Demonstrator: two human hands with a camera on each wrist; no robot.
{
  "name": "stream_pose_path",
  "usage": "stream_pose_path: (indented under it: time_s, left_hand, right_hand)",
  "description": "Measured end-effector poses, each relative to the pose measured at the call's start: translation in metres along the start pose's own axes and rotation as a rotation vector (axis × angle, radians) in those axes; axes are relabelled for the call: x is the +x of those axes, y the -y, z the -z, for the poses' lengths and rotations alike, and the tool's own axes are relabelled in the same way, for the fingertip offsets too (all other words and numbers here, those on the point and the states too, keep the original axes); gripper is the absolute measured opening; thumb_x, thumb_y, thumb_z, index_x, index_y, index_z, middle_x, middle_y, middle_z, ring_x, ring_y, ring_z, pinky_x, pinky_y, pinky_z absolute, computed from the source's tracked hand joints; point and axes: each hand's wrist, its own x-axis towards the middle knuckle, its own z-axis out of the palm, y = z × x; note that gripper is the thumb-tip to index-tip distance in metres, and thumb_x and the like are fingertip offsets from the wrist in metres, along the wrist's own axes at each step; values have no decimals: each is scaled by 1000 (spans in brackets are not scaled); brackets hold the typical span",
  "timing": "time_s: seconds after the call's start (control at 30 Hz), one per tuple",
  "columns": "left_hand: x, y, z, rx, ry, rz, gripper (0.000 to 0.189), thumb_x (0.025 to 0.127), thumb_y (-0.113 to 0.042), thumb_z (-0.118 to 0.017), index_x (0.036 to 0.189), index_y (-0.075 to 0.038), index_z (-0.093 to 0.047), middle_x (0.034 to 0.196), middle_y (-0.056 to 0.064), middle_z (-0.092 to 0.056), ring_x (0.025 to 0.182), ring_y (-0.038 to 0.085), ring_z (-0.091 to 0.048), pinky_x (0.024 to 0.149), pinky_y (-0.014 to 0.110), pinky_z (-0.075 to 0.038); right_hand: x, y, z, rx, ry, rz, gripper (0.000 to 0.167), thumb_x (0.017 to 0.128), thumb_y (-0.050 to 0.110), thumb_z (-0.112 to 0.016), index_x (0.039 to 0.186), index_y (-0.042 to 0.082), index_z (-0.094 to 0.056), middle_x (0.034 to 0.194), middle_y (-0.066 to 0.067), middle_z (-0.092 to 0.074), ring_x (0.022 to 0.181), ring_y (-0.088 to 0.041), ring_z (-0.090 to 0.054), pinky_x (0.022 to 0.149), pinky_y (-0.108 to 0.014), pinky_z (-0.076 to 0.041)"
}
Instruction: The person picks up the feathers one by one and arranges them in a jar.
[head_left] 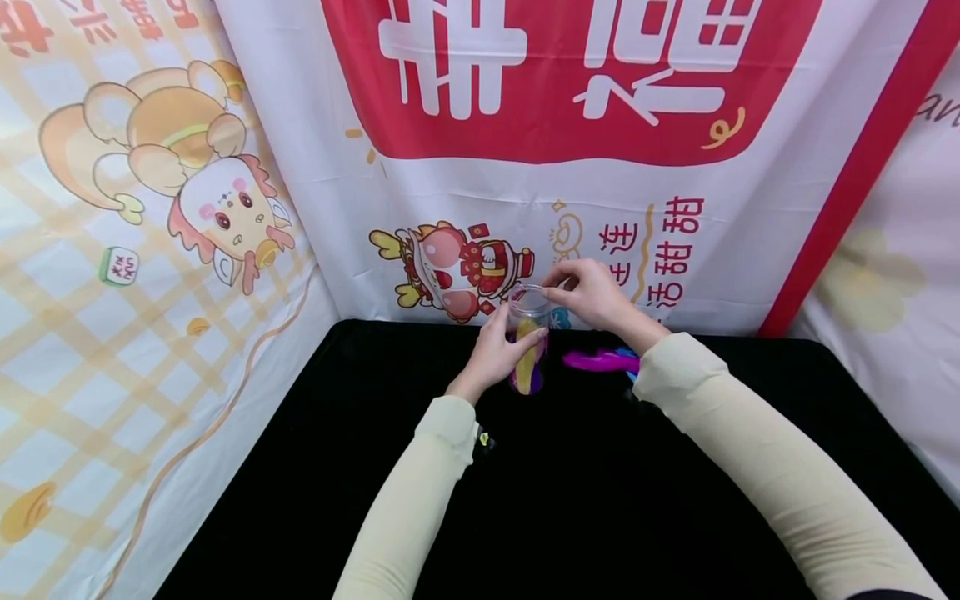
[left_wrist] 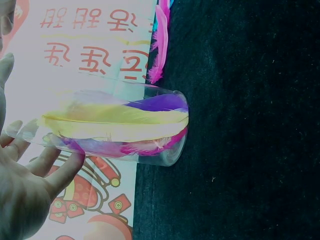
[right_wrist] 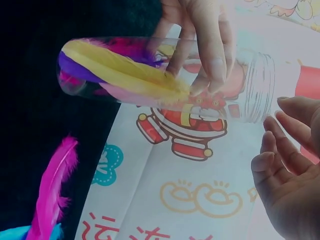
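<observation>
My left hand [head_left: 491, 352] grips a clear, threaded-neck jar [head_left: 528, 307] from the side, fingers and thumb around its wall. The jar is upright near the black table's back edge. Inside it a long yellow feather [right_wrist: 120, 67] leans in front, with a purple feather [left_wrist: 156, 103] and pink feathers [left_wrist: 150, 146] beside it. At the jar's mouth is my right hand [head_left: 596, 296], its fingertips right by the rim. The right wrist view shows its thumb and fingers apart, bent a little, with nothing between them.
Right of the jar, partly under the right forearm, lie a magenta feather [head_left: 596, 360] and a blue feather [right_wrist: 20, 233] on the black table [head_left: 585, 500]. A printed cloth backdrop [head_left: 465, 192] rises directly behind the table, and a checked cloth [head_left: 97, 367] hangs at the left.
</observation>
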Motion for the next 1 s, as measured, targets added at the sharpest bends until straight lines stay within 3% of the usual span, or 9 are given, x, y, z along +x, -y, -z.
stream_pose_path:
  time_s: [0.2,0.47,0.73,1.0]
  left_hand:
    - [1,-1,1,6,-8,2,79,92,-62,-68,153,-22,-39,142,4,-50,130,26,-56,105,43,-49]
    - [1,0,-1,-19,-6,9,68,96,-46,-71,151,-20,-41,144,8,-50,132,33,-55,103,45,-51]
    - [0,1,-1,2,-11,6,74,92,-59,-69,150,-22,-42,144,6,-50,131,28,-56,105,43,-50]
    - [1,2,-2,-7,-15,-6,70,93,-56,-70,147,-21,-44,141,6,-52,131,31,-56,105,44,-50]
  right_hand:
    - [-3,-2,6,3,0,-6,14,98,19,-71,104,7,-77,103,-11,-74,93,-30,-68,84,-45,-54]
    - [-8,-11,9,-14,-25,16,11,95,16,-74,101,7,-77,99,-10,-74,88,-25,-67,82,-41,-53]
    - [-12,-16,12,-26,-17,-17,13,96,16,-73,102,5,-76,101,-11,-74,91,-27,-67,84,-43,-53]
    - [-15,-20,15,-27,-4,-38,13,97,16,-72,103,5,-76,101,-12,-74,93,-28,-67,84,-44,-53]
